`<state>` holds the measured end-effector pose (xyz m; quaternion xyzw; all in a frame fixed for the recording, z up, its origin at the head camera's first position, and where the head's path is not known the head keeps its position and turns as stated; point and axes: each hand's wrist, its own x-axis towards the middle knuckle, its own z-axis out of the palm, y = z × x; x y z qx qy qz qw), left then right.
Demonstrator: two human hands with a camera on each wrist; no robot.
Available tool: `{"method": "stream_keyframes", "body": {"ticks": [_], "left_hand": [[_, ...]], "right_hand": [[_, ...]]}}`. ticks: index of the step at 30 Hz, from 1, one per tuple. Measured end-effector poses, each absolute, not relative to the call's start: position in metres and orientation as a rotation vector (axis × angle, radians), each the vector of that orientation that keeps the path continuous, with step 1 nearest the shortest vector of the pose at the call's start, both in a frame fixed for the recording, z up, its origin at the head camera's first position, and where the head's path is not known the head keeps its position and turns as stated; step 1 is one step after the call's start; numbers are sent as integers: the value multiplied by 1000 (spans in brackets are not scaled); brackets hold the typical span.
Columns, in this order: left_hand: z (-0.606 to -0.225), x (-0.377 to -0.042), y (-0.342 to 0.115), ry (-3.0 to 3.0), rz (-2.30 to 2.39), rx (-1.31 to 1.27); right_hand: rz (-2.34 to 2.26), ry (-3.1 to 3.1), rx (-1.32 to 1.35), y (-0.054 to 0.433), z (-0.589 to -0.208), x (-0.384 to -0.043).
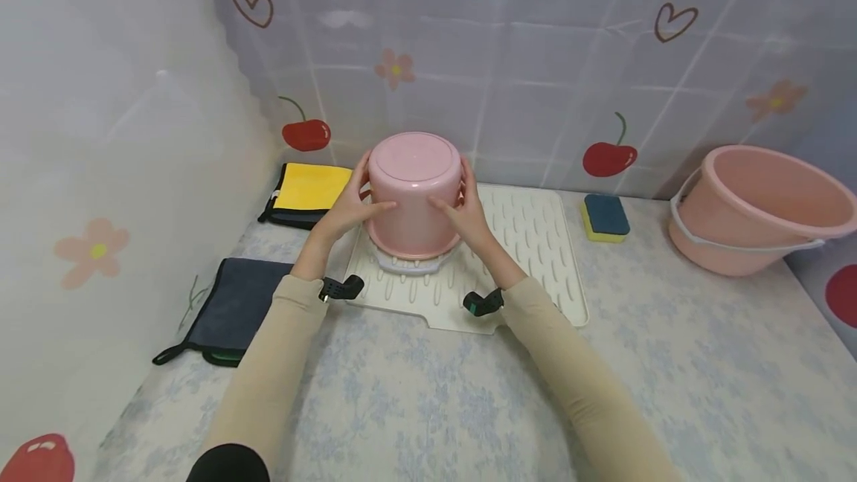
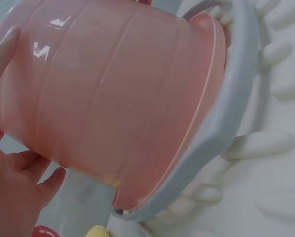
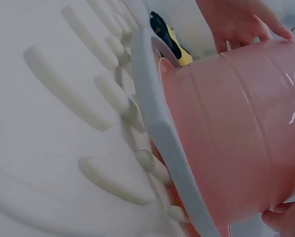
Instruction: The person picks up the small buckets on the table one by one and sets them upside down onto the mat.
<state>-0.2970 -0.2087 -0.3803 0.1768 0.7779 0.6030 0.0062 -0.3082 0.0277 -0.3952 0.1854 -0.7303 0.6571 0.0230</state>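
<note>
A pink bucket (image 1: 416, 203) stands upside down on a white draining mat (image 1: 529, 244) covered in raised ridges. Its pale grey handle (image 1: 408, 265) lies along the rim on the near side. My left hand (image 1: 344, 207) grips the bucket's left side, thumb across the front and fingers round the back. On the opposite side my right hand (image 1: 472, 216) holds it the same way. In the left wrist view the fingers of the left hand (image 2: 14, 192) curl against the ribbed wall. The right wrist view shows the rim close against the ridges; whether all of it touches cannot be told.
A second pink bucket (image 1: 743, 244) stands upright at the far right, its white handle down. A blue and yellow sponge (image 1: 605, 218) sits right of the mat. To the left lie a yellow cloth (image 1: 311, 188) and a dark grey cloth (image 1: 244, 300). A decorated wall covering (image 1: 509, 80) rises behind.
</note>
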Motion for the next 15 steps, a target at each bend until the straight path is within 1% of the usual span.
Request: {"method": "stream_keyframes", "body": {"ticks": [8, 11, 15], "left_hand": [[-375, -288, -208, 2460, 1894, 516], [-370, -281, -210, 2489, 1887, 432], [-367, -275, -214, 2523, 1957, 276]], "right_hand": [[2007, -2260, 583, 32, -408, -317], [1943, -2285, 606, 36, -409, -319], [1872, -2305, 621, 47, -399, -317]]}}
